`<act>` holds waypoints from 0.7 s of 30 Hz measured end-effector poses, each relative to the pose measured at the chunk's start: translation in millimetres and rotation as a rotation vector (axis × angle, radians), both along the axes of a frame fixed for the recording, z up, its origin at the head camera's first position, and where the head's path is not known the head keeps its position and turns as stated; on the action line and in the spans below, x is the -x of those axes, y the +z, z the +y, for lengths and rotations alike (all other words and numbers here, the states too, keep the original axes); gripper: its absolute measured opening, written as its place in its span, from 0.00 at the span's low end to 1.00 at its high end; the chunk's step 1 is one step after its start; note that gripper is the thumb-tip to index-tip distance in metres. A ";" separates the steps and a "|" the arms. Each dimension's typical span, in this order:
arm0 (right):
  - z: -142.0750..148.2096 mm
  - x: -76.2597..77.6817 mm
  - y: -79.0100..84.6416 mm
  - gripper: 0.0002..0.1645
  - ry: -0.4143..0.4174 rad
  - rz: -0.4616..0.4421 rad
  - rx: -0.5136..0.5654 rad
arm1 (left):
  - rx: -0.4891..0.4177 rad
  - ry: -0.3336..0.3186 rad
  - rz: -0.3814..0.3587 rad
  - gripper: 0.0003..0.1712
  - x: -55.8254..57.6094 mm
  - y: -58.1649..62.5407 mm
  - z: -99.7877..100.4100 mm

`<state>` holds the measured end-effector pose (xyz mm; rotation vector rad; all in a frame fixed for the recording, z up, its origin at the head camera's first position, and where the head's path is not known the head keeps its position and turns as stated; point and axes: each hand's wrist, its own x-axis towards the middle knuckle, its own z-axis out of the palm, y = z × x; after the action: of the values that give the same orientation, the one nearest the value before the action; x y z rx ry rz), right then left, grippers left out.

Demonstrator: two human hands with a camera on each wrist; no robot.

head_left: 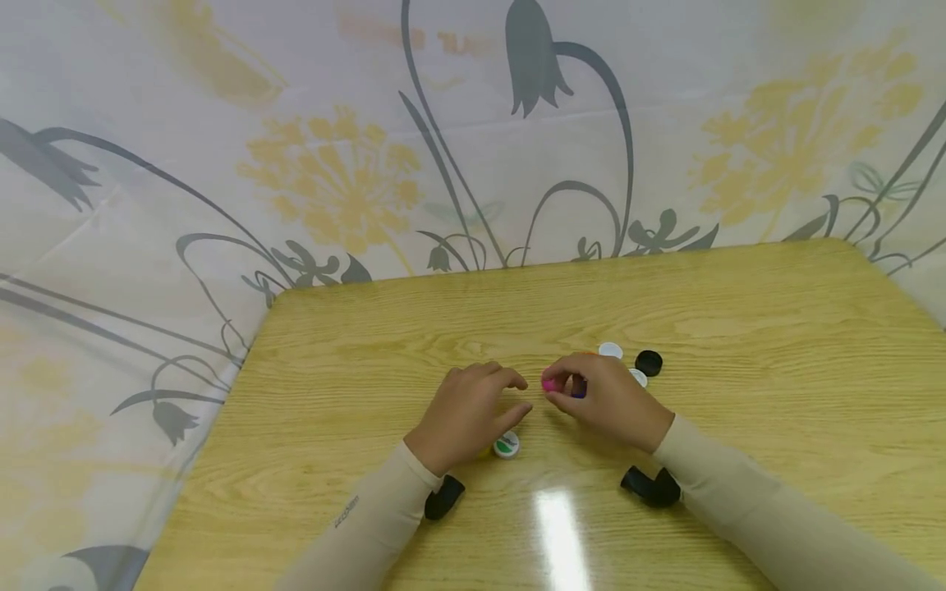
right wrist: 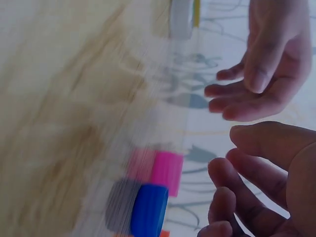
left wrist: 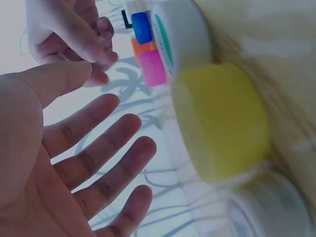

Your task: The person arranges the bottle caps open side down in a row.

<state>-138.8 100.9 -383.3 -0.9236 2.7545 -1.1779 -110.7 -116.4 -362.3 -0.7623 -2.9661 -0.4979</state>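
Observation:
My right hand point(head_left: 602, 402) hovers over a pink cap point(head_left: 549, 384) and a blue cap point(right wrist: 149, 210), thumb and fingers loosely bent. The right wrist view shows a gap between those fingertips and the caps, with nothing held. Facing it from the left is my left hand point(head_left: 469, 414), fingers spread and holding nothing. Below that hand are a yellow cap point(left wrist: 222, 123) and a white cap with a green mark point(head_left: 506, 445). Another pale round cap point(left wrist: 271, 207) sits beside the yellow one, blurred. An orange cap point(left wrist: 143, 45) shows behind the pink one.
Beyond my right hand lie a white cap point(head_left: 609, 350), a black cap point(head_left: 649, 363) and a second white cap point(head_left: 638, 377), partly covered by the hand. The wooden table point(head_left: 355, 353) meets a flower-patterned cloth point(head_left: 473, 164) at its far and left edges.

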 end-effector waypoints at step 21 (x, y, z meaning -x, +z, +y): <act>10.6 15.4 -7.7 0.19 -0.056 0.048 -0.188 | 0.130 0.071 -0.094 0.22 17.8 -7.4 31.0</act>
<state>-154.3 111.4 -391.0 -0.8716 2.8846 -0.8933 -128.4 -85.4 -369.7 -0.6569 -3.1261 -0.3492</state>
